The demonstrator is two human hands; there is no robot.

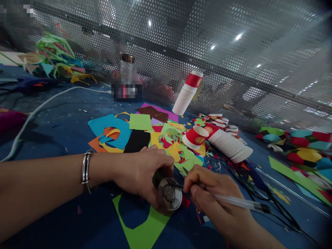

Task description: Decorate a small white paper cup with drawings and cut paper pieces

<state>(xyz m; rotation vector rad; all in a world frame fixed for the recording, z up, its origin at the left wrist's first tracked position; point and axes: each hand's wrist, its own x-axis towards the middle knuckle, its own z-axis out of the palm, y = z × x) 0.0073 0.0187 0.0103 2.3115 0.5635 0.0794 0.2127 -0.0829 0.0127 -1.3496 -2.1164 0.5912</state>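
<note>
My left hand [145, 169], with a silver bangle at the wrist, is wrapped round a small cup-like piece [169, 194]. Its side looks dark, and its round white end, marked with a black grid and radiating lines, faces me. My right hand [212, 193] grips a pen [233, 201] with a clear barrel and a black end cap. The pen's tip is at the edge of the white end; whether it touches is hard to see. Below my left hand lies a sheet of green paper [153, 228] with a rounded hole cut out.
Coloured paper scraps [168, 138] cover the blue table [64, 128]. A red paper cup [193, 137], a lying cup stack [230, 143] and a leaning cup stack [187, 93] stand beyond. Dark-handled tool [259, 180] lies right, and a white cable [38, 110] left. A perforated metal screen [155, 34] borders the back.
</note>
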